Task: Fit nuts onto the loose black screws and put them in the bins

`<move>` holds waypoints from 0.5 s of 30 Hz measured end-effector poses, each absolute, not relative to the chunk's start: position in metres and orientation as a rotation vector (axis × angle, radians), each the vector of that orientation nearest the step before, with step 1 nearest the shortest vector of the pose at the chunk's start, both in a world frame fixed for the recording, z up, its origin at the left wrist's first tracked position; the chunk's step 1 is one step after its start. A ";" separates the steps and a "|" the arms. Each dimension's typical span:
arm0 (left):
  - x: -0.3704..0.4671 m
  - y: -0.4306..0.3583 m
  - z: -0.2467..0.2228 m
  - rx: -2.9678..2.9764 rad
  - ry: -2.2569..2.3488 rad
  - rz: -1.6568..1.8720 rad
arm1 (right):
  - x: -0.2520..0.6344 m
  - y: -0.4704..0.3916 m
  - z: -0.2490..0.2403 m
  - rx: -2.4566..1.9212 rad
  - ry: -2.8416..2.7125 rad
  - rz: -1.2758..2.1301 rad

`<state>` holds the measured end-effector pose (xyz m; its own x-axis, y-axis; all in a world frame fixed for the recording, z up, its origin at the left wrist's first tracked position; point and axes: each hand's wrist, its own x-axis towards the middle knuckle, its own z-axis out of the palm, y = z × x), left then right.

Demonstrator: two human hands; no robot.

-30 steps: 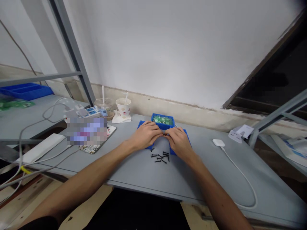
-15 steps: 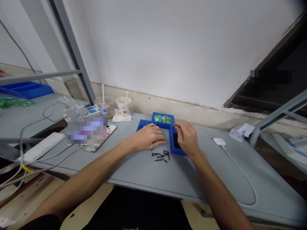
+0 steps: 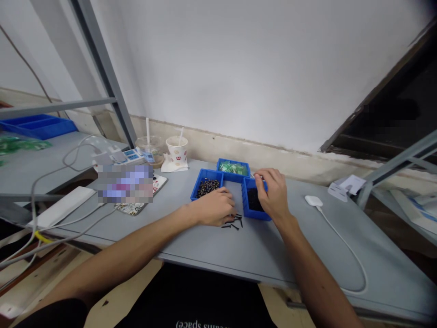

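Observation:
Three small blue bins stand together on the grey table (image 3: 211,246). The left bin (image 3: 206,183) holds dark, shiny small parts, the back bin (image 3: 233,168) holds green packets, and the right bin (image 3: 254,202) holds black parts. My left hand (image 3: 215,209) rests palm down on the table over several loose black screws (image 3: 236,223), fingers curled; whether it pinches one I cannot tell. My right hand (image 3: 274,192) hovers over the right bin, its fingertips pinched together near the bin's far edge.
A paper cup (image 3: 177,149) and a clear plastic cup (image 3: 149,149) with straws stand at the back left by a power strip (image 3: 129,156). A white device (image 3: 312,200) with a cable lies to the right. Grey shelf posts rise on both sides.
My hands have parted. The left one slid down onto the loose screws, uncovering the left bin. The right one moved back over the right bin.

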<state>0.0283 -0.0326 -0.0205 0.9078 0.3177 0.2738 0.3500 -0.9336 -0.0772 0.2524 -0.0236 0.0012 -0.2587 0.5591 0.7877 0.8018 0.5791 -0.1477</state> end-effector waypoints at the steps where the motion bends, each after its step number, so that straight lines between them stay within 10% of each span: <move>1: 0.029 -0.033 -0.021 -2.946 -0.516 -0.369 | 0.251 -0.024 0.001 -1.088 -1.973 -0.348; 15: 0.031 -0.034 -0.024 -2.900 -0.517 -0.382 | 0.241 -0.025 -0.005 -1.016 -2.126 -0.295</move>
<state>0.0310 -0.0338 -0.0244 0.9070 0.3155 0.2789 0.3594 -0.9252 -0.1222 0.2406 -0.0252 -0.0052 -0.4051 0.5726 0.7128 0.7452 0.6585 -0.1055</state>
